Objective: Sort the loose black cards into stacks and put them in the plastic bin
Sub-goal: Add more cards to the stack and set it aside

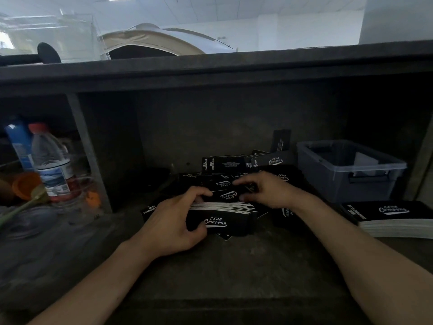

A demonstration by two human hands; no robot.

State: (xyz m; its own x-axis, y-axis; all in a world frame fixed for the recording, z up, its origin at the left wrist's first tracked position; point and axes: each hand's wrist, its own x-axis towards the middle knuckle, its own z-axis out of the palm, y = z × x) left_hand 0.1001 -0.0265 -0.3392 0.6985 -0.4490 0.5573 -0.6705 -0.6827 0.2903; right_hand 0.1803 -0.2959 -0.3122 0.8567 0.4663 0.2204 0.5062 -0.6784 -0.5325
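A loose heap of black cards (236, 167) with white lettering lies at the back of a dark shelf. My left hand (173, 221) grips a thick stack of the cards (222, 215), thumb under its near face and fingers curled over its top edge. My right hand (264, 190) reaches into the heap just behind the stack and pinches a card (246, 186) between thumb and fingers. A clear plastic bin (351, 168) stands to the right of the heap. A squared stack of cards (393, 218) lies in front of the bin.
Left of a shelf divider (89, 151) stand a water bottle (52, 164) with a red cap, a blue container (20, 144) and orange objects (25, 185). A dark counter edge (210, 66) overhangs the shelf. The shelf floor (222, 266) extends toward me.
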